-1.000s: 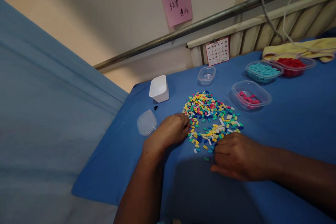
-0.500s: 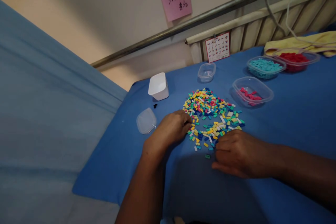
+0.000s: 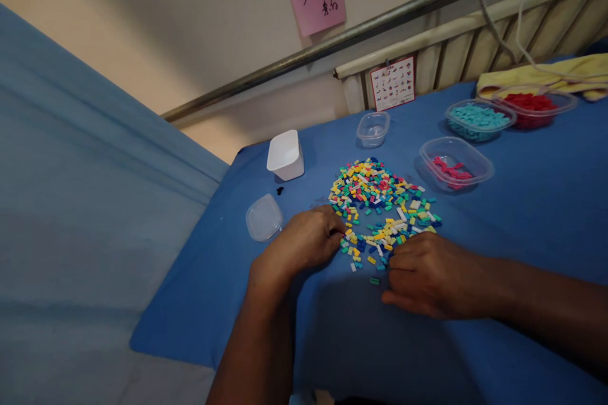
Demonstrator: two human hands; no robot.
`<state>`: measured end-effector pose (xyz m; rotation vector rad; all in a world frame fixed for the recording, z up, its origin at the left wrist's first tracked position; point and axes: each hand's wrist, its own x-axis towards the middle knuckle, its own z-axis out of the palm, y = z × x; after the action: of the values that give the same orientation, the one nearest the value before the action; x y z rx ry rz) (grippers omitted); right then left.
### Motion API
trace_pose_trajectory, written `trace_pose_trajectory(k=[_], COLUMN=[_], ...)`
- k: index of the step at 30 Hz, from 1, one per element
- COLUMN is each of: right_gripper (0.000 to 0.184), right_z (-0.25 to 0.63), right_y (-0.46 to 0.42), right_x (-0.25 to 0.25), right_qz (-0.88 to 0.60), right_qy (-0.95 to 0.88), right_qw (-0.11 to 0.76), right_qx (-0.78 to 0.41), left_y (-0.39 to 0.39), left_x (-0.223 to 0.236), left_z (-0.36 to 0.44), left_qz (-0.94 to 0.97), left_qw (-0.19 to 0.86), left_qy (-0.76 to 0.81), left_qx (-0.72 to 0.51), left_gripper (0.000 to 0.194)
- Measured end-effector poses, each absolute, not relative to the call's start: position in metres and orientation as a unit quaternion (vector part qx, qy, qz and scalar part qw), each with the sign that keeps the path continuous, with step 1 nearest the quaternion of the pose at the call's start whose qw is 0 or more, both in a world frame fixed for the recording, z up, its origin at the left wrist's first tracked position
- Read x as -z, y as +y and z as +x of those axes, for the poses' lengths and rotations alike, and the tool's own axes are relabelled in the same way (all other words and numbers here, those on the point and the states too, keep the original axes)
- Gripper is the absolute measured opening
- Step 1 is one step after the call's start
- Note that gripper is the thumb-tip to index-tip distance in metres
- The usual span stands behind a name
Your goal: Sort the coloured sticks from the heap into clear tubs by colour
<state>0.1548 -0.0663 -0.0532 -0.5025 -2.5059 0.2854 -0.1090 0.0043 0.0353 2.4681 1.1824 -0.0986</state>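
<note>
The right hand (image 3: pixel 430 275) lay at the near edge of the small coloured pieces (image 3: pixel 365 182) on the blue table (image 3: pixel 228 291), the left hand (image 3: pixel 311 237) at their left. Both hands' fingers were curled, their grip impossible to tell. Beyond stood a white tub (image 3: pixel 291 168).

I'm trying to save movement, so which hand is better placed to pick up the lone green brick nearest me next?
Probably your right hand: it lies just beside the lone green brick, while your left hand is farther off, at the left edge of the scattered bricks.

The right hand (image 3: pixel 422 275) has its palm hidden.
</note>
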Motion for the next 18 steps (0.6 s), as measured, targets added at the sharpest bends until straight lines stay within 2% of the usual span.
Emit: trace_pose_trajectory(k=[8,13,18], right_gripper=[0.039,0.039,0.038], right_z=[0.154,0.153,0.151], right_y=[-0.067,-0.064,-0.061], right_x=[0.051,0.049,0.050], right_qz=[-0.185,-0.181,-0.178], right_qy=[-0.937,-0.935,-0.934], right_qw=[0.280,0.289,0.296], right_qx=[-0.093,-0.094,-0.091], left_y=[0.004,0.012,0.031], left_x=[-0.037,-0.036,-0.036], left_z=[-0.109,-0.110,-0.077], left_qz=[0.870,0.838,0.846], left_qw=[0.202,0.276,0.327], left_qy=[0.449,0.470,0.418], left_qx=[0.039,-0.015,-0.047], left_gripper=[0.011,0.011,0.012])
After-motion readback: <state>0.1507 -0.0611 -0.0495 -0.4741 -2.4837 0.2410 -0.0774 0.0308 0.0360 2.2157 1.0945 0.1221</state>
